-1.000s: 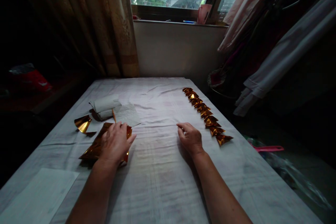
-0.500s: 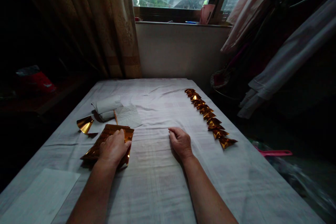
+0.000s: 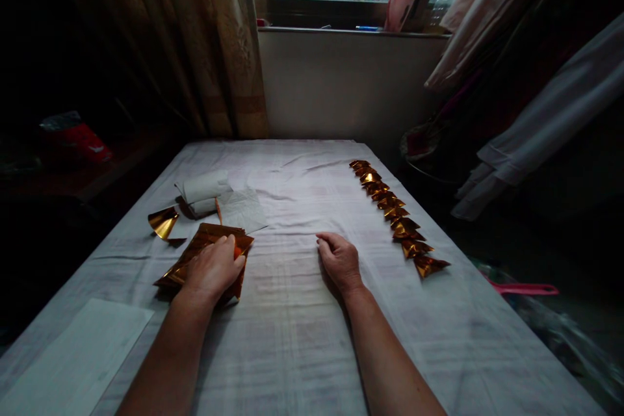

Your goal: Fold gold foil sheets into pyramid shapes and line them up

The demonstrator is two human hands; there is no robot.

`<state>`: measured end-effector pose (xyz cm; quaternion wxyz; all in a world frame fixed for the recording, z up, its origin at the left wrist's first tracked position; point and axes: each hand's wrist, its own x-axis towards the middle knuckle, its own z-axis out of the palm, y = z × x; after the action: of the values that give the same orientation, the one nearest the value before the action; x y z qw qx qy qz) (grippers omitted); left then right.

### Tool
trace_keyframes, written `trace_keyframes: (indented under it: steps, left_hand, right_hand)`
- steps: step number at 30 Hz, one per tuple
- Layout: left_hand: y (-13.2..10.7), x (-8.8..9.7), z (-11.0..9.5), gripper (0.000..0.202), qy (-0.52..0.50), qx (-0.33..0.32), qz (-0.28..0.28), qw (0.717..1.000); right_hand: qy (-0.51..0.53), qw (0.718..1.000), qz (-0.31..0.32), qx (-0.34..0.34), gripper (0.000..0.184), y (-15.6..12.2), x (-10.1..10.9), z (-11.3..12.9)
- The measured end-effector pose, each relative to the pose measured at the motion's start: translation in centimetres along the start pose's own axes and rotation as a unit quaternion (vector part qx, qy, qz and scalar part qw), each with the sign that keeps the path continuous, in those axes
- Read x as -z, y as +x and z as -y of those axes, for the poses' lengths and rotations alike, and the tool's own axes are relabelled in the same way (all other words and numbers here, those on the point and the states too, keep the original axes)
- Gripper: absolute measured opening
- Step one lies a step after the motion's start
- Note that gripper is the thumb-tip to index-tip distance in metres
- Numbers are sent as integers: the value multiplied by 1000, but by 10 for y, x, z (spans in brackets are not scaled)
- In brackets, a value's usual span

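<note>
My left hand (image 3: 214,266) lies on top of a stack of shiny gold foil paper (image 3: 199,242), with its thumb and curled fingers closing on the right part of the upper sheet. An orange glint shows between thumb and fingers. My right hand (image 3: 340,261) rests on the cloth to the right of the stack, loosely closed, with nothing visible in it. Further right, a slanting row of several folded gold foil pieces (image 3: 405,229) runs away from me, each overlapping the one beside it.
A white checked cloth (image 3: 292,351) covers the table. Beyond the stack lie a grey-white paper roll (image 3: 205,187), a flat paper piece (image 3: 242,208) and a curled gold scrap (image 3: 163,223). At the near left is a white sheet (image 3: 82,357). Hanging clothes (image 3: 517,149) are at the right.
The whole view has shifted slightly, so the table sits a little further right and higher. My left fingers have drawn in on the foil, and an orange glint now shows beside the thumb.
</note>
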<state>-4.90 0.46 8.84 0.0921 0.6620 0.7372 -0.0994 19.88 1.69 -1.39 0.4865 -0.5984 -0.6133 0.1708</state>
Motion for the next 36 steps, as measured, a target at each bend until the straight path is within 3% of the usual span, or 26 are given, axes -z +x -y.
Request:
trace_keyframes:
  steps: [10, 22, 26, 28, 30, 36]
  left_hand:
    - [-4, 5, -2, 36, -22, 9, -31, 999]
    - [-6, 16, 4, 35, -49, 33, -82, 995]
    - [-4, 8, 6, 35, -57, -15, -75, 995]
    - [-1, 1, 6, 55, -43, -27, -69, 996]
    - [2, -7, 7, 71, -23, 5, -51, 998]
    - [11, -19, 13, 57, -8, -9, -24, 1000]
  right_hand:
    - [-8, 1000, 16, -3, 27, -1, 1, -1]
    - [-6, 1000, 15, -7, 27, -1, 2, -2]
    - [-5, 1000, 16, -7, 27, -1, 2, 0]
    - [-3, 1000, 14, -6, 27, -1, 2, 0]
    - [-1, 1000, 13, -6, 27, -1, 2, 1]
    - [-6, 1000, 18, -8, 27, -1, 2, 0]
